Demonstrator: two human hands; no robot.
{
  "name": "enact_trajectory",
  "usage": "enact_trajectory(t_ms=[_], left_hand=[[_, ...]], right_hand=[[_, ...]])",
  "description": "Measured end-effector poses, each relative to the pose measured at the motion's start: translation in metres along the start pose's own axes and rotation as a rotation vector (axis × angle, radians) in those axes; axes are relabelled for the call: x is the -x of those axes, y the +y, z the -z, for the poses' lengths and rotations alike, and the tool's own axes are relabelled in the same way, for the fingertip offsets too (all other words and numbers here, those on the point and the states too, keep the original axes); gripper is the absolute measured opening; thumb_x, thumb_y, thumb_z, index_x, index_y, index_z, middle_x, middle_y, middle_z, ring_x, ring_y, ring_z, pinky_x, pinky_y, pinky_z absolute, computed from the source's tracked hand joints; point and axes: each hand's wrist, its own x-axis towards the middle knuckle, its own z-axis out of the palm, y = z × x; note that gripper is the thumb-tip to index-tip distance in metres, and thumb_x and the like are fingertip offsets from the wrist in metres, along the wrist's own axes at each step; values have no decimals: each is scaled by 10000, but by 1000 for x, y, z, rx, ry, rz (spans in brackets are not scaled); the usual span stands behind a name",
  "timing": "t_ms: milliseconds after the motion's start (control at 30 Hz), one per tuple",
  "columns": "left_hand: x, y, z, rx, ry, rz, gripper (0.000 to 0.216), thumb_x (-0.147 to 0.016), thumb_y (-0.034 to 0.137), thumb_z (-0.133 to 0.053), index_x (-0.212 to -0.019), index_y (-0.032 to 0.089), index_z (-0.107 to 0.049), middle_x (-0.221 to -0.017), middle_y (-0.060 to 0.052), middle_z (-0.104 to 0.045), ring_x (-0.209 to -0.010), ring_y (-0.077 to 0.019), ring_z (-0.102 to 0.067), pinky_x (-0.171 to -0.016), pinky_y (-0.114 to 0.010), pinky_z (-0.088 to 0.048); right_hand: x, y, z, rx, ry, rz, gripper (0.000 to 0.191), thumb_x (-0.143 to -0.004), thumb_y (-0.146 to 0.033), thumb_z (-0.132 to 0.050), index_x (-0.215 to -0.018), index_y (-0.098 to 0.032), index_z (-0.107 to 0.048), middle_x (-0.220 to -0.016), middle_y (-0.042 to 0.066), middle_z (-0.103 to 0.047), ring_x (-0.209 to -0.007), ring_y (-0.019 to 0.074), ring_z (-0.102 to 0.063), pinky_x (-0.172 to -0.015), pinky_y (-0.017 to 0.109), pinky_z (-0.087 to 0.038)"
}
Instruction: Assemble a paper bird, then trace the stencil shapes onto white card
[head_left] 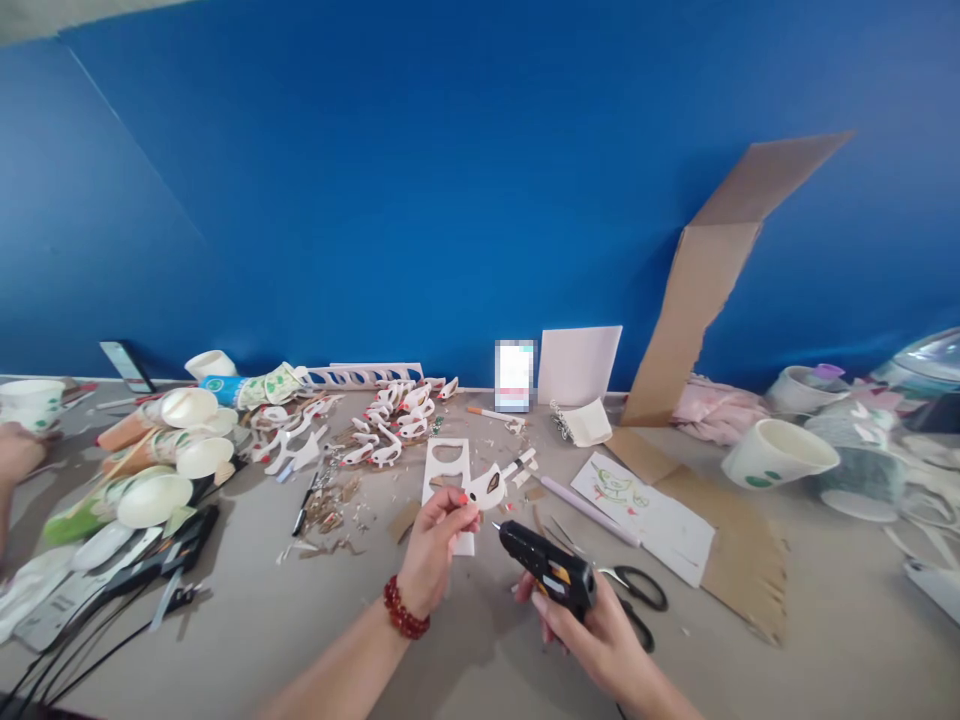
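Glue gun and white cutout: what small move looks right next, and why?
Probably bring the glue gun nozzle a little up and left to the white cutout. The right hand aims the nozzle at it, still apart, while the left hand pinches the piece above the table.

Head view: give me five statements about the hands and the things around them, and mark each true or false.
1. The right hand holds a black glue gun. True.
2. The left hand pinches a small white cutout. True.
3. The scissors lie left of the left hand. False: they lie right of the glue gun, beside the right hand.
4. The left wrist wears a red bead bracelet. True.
5. The tall strip of cardboard lies flat on the table. False: its upper part leans up against the blue wall.
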Motion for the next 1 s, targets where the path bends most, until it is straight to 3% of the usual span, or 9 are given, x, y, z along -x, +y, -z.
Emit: enact_trajectory(t_ms=[267, 533, 1000], left_hand=[[7, 0, -2, -144, 39, -82, 212, -708, 328, -756, -726, 186, -600, -681, 29, -585, -660, -119, -527, -657, -223, -406], [8, 4, -4, -306, 52, -176, 210, -727, 364, -721, -694, 189, -611, -802, -6, -625, -769, -162, -552, -717, -237, -420], [9, 5, -6, -302, 21, -189, 190, -750, 345, -709, -690, 191, -615, -794, 1, -624, -752, -156, -546, -717, -239, -419]], right_hand=[[2, -2, -1, 178, -19, 93, 184, -897, -312, -543, -952, -158, -627, -842, 75, -679, -628, 163, -602, -589, 255, -528], [3, 0, -2, 262, -44, 85, 188, -931, -329, -479, -884, -173, -574, -811, 47, -622, -600, 146, -568, -558, 245, -487], [1, -3, -5, 313, 22, 136, 150, -905, -289, -497, -817, -183, -556, -704, 17, -594, -554, 142, -539, -539, 245, -443]])
